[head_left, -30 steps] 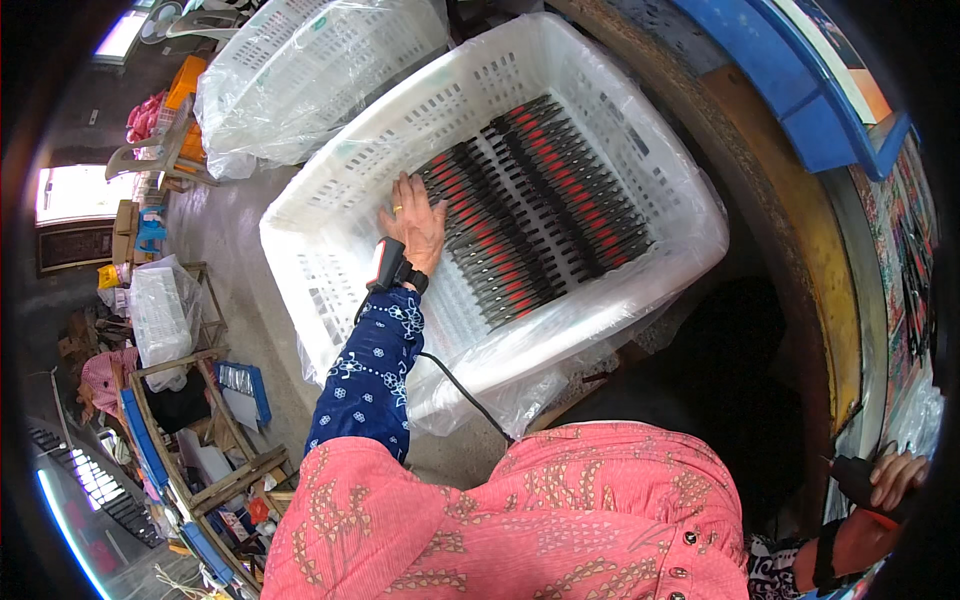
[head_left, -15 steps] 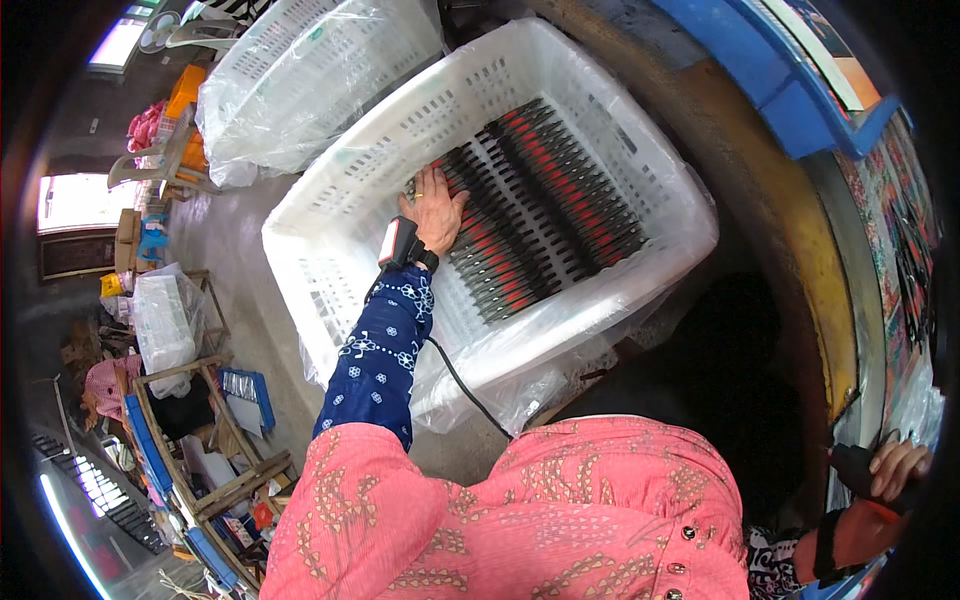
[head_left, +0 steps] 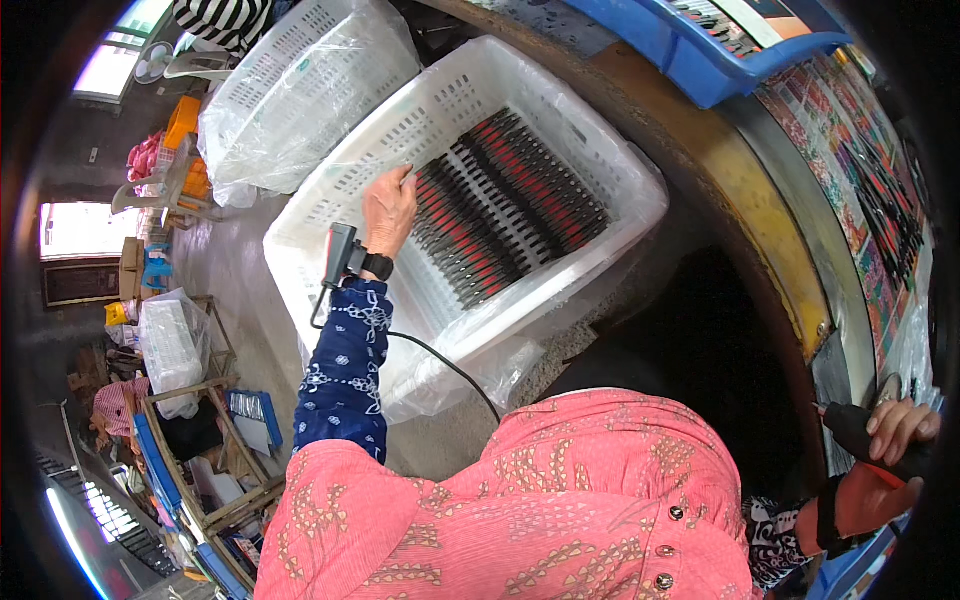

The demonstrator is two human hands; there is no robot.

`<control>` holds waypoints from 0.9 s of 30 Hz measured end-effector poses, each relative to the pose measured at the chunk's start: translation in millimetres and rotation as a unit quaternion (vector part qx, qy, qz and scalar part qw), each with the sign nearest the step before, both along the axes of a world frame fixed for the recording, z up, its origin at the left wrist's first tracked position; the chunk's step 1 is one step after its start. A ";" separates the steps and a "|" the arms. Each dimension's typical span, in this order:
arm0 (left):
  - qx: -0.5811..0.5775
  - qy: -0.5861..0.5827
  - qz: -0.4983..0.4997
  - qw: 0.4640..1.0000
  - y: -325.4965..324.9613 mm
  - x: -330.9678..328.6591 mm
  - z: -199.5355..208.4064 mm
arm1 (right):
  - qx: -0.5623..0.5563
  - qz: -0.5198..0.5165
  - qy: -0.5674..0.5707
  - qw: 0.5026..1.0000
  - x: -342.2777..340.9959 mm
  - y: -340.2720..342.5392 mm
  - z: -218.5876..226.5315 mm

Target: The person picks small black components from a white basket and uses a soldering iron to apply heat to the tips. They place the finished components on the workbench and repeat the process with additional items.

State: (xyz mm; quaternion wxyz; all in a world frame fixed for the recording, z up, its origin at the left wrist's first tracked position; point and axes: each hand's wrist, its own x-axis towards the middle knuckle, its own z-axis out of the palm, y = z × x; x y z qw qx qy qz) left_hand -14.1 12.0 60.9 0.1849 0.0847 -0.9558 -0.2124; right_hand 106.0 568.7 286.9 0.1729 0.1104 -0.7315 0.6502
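Note:
My left hand (head_left: 388, 210) is over the left side of a white perforated crate (head_left: 600, 275) lined with clear plastic. Its fingers are curled, and nothing shows sticking out of them. Just right of it, slim black-and-red pieces (head_left: 465, 235) lie side by side on the crate floor in two long rows. At the lower right edge, my right hand (head_left: 898, 430) is wrapped round a black electric screwdriver (head_left: 850, 428), its thin tip toward the left. Part of that tool is hidden by the fingers.
A second plastic-wrapped crate (head_left: 310, 110) stands behind at the left. A blue tray (head_left: 690, 70) sits on the bench at the upper right, with more black-and-red pieces (head_left: 885, 210) lying on the bench. A black cable (head_left: 445, 360) runs from my left wrist.
My left hand has come off the near row of pieces and moved left, its flat fingers now curled. The view has shifted, and the right hand still holds the screwdriver.

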 end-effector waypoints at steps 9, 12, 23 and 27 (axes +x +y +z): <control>0.039 0.100 -0.133 0.985 82.9 -12.9 107.9 | -0.071 0.097 0.031 0.992 11.3 12.5 14.1; 0.053 0.113 -0.175 0.977 119.4 -10.5 143.0 | -0.023 0.030 0.067 0.997 15.8 5.9 17.8; 0.033 0.197 -0.395 0.897 291.2 -21.1 228.2 | -0.205 0.004 0.104 0.973 23.1 -0.7 28.9; 0.005 0.197 -0.449 0.871 344.3 -40.6 229.1 | -0.211 -0.016 0.111 0.971 29.6 6.1 29.3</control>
